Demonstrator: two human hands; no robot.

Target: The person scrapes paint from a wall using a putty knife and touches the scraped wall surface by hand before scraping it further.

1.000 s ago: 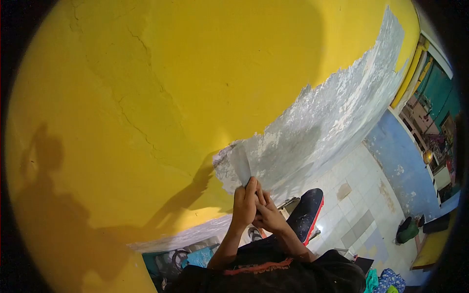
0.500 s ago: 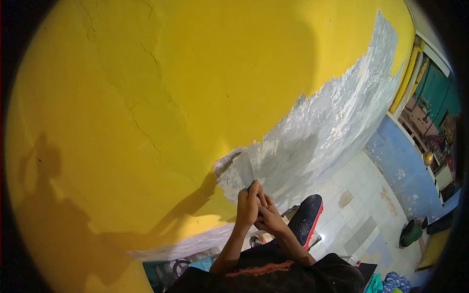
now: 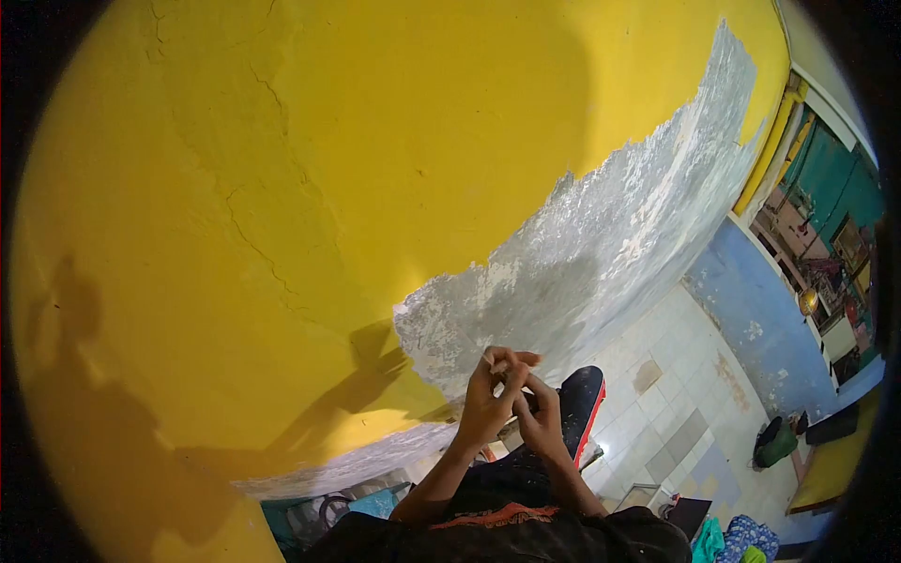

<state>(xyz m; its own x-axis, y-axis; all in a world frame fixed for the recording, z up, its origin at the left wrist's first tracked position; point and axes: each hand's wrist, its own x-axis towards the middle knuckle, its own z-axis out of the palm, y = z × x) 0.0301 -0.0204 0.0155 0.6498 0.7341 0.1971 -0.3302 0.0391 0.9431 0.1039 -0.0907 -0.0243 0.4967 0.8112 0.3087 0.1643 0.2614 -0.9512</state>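
My left hand [image 3: 485,403] is raised before the wall with its fingers curled. A narrow pale sliver of the scraper [image 3: 498,366] shows among its fingers; most of the tool is hidden or turned edge-on. Close against it, slightly lower and to the right, my right hand [image 3: 542,424] has its fingers bent inward. A dark spot lies between the hands, and I cannot make out what the right fingers hold. Behind them is a stripped grey-white patch [image 3: 563,249] with a ragged edge, bordered by yellow paint [image 3: 375,141]. Both hands appear off the wall.
My dark shoe with a red sole [image 3: 584,399] is on the right, by the pale tiled floor [image 3: 648,413]. A low blue wall [image 3: 751,310] stands farther right. Cloths [image 3: 749,535] lie at the bottom right. Thin cracks run through the yellow paint.
The scraper's blade was broad against the wall at the patch's lower left; now it is drawn back and mostly hidden. My hands have shifted apart slightly and changed grip.
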